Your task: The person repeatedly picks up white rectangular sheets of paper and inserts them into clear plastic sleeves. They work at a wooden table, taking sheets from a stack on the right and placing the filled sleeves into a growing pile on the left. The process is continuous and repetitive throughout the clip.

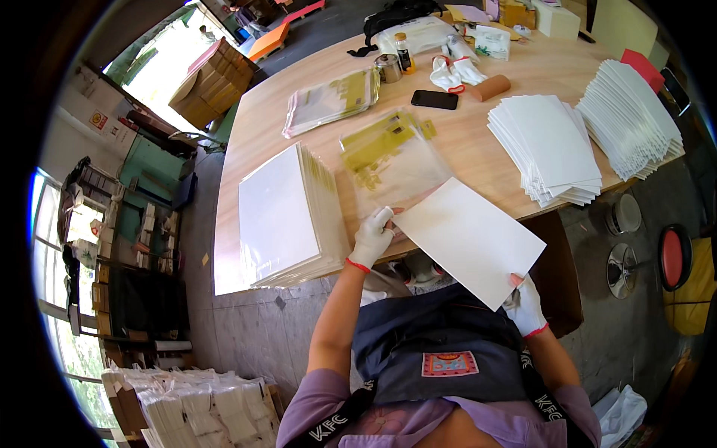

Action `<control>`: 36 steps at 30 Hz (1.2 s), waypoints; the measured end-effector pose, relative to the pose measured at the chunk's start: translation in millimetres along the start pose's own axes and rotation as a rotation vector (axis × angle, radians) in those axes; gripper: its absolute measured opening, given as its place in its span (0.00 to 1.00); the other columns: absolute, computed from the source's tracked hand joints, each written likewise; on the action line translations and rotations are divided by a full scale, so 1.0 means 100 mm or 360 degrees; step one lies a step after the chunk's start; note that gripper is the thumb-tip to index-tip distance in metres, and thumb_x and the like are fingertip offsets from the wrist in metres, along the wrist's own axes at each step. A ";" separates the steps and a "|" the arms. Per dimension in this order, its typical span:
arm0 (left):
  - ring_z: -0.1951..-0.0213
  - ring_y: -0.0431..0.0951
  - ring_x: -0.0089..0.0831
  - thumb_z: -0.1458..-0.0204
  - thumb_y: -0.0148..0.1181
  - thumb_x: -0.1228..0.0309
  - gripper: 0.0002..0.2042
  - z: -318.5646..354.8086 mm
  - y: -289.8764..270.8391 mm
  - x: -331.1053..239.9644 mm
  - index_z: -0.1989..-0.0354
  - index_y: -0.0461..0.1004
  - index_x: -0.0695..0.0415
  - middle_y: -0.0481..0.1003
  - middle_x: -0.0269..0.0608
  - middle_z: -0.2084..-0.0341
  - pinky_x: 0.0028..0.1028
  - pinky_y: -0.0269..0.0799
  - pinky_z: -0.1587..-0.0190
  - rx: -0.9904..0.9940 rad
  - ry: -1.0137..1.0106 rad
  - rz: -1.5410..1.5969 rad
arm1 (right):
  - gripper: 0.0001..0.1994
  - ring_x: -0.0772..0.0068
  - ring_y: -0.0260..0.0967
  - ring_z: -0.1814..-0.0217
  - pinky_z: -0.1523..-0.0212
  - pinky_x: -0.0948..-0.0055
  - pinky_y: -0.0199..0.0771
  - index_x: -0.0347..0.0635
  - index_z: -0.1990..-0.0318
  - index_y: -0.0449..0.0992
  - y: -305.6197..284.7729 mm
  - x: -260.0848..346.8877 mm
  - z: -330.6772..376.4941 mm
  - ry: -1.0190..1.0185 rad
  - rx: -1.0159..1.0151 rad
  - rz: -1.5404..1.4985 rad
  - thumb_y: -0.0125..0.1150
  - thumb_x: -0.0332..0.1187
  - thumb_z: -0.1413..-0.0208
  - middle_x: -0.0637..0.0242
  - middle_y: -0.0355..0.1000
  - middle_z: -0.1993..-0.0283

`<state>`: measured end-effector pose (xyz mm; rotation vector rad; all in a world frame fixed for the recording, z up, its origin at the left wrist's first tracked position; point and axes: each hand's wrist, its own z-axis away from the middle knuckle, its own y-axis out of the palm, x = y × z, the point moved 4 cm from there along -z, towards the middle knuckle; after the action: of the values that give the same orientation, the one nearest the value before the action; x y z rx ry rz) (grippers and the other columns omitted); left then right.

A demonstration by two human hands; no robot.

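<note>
Both gloved hands hold a white card (469, 237): right hand (527, 305) pinches its near corner, left hand (371, 237) grips its far edge at the mouth of a clear bag (391, 158) on the counter (478, 138). Bagged stack (287, 215) lies left; white sheet piles (551, 148) right.

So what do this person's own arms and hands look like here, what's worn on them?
Both hands wear white knit work gloves with a red band at the cuff: left hand, right hand. The forearms are bare; short purple sleeves cover the upper arms. A dark apron with black printed straps hangs in front.
</note>
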<state>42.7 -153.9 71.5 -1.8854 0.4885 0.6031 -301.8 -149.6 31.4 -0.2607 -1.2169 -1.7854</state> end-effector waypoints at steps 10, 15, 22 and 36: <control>0.62 0.73 0.32 0.53 0.53 0.80 0.22 0.68 0.54 0.27 0.47 0.64 0.61 0.72 0.43 0.60 0.27 0.69 0.60 -0.1016 -0.0331 0.0425 | 0.13 0.76 0.63 0.83 0.86 0.79 0.56 0.42 0.55 0.63 0.25 -0.10 0.21 0.0056 0.0367 0.0138 0.51 0.38 0.44 0.67 0.68 0.74; 0.57 0.73 0.37 0.49 0.54 0.76 0.23 0.61 1.39 0.16 0.44 0.59 0.62 0.68 0.46 0.51 0.32 0.71 0.56 -0.0847 -0.1352 0.2203 | 0.12 0.75 0.65 0.82 0.85 0.78 0.62 0.41 0.55 0.63 0.26 -0.15 0.36 0.0091 0.0296 0.0275 0.50 0.37 0.42 0.65 0.69 0.74; 0.60 0.74 0.36 0.46 0.52 0.70 0.17 1.02 1.84 -0.10 0.48 0.64 0.61 0.71 0.44 0.57 0.32 0.73 0.60 -0.0203 -0.1687 0.3498 | 0.12 0.76 0.69 0.77 0.81 0.78 0.68 0.40 0.53 0.63 0.26 -0.27 0.27 0.0244 0.0315 0.0415 0.50 0.35 0.41 0.64 0.70 0.69; 0.69 0.73 0.28 0.43 0.49 0.65 0.08 1.52 1.69 0.08 0.58 0.68 0.53 0.71 0.32 0.69 0.30 0.73 0.64 0.0132 -0.1552 0.2763 | 0.14 0.72 0.72 0.75 0.73 0.77 0.75 0.40 0.48 0.68 0.79 -0.94 -0.61 0.0479 0.0729 0.0699 0.43 0.32 0.38 0.63 0.74 0.70</control>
<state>-78.3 -75.4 -105.0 -0.4358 1.3354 2.3237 -169.9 -151.7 -6.6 0.0115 -1.2008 -1.0899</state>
